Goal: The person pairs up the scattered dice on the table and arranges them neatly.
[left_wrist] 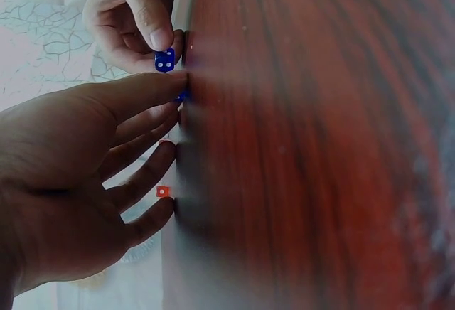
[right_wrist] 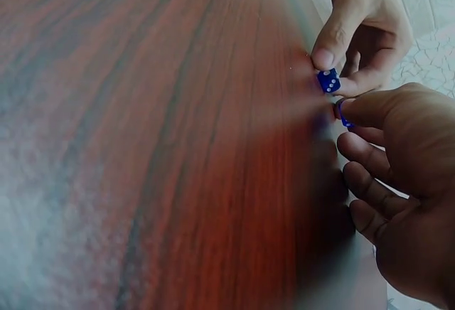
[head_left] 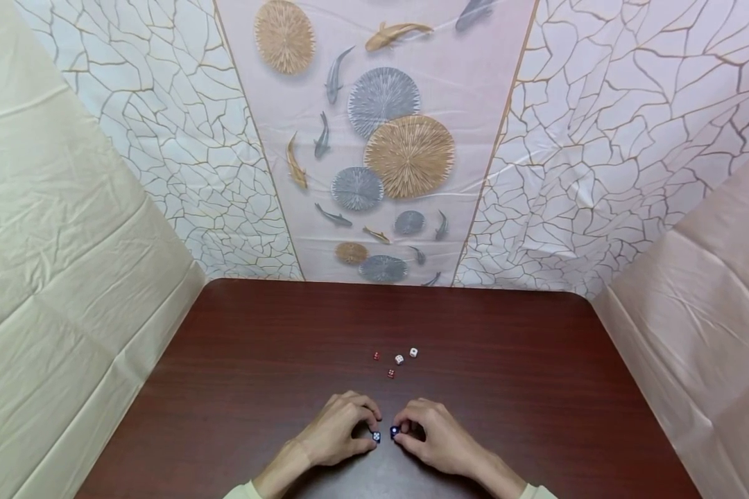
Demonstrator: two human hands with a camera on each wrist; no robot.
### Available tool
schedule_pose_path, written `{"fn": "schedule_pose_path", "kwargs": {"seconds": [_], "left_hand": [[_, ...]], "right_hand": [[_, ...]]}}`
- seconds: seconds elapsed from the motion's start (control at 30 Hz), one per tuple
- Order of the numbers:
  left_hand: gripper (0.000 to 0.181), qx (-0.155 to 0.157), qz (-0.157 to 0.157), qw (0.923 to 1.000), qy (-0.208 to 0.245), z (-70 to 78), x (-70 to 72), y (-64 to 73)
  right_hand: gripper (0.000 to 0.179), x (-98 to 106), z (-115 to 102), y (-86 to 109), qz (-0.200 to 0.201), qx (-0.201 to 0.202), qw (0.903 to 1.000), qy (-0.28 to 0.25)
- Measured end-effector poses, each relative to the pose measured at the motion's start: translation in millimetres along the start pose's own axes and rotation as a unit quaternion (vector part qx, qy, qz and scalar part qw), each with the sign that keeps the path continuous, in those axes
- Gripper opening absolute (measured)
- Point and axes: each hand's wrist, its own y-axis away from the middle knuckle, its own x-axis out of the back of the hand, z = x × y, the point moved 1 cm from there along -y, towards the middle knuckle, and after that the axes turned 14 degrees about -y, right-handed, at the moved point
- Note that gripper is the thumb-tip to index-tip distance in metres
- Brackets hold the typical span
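Note:
Near the front of the table, my left hand (head_left: 338, 431) pinches a small blue die (head_left: 376, 437) with white pips between thumb and fingertips. Just right of it, my right hand (head_left: 440, 436) holds a second blue die (head_left: 394, 432) in the same way. A narrow gap separates the two dice in the head view. The left wrist view shows the right hand's die (left_wrist: 165, 60) clearly, while the left fingers mostly cover their own. From the right wrist, the left hand's die (right_wrist: 328, 81) shows well and the right hand's is partly covered by its thumb.
Beyond the hands lie two red dice, one nearer (head_left: 391, 373) and one farther (head_left: 376, 355), and two white dice, one left (head_left: 399, 360) and one right (head_left: 414, 353). The dark wooden table (head_left: 256, 346) ends at a patterned cloth backdrop (head_left: 374, 208), with pale cloth on both sides.

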Motion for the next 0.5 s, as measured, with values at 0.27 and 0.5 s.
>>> {"fn": "schedule_pose_path", "kwargs": {"seconds": [0.27,0.5], "left_hand": [[0.013,-0.002,0.006,1.0000,-0.006,-0.5,-1.6,0.4],[0.014,-0.002,0.008,0.9999,-0.008,-0.1,-1.6,-0.3]], "right_hand": [[0.016,-6,-4,-0.7,-0.003,-0.003,0.9999,0.015],[0.017,-11,-6,-2.3,0.004,0.001,0.9997,0.026]]}}
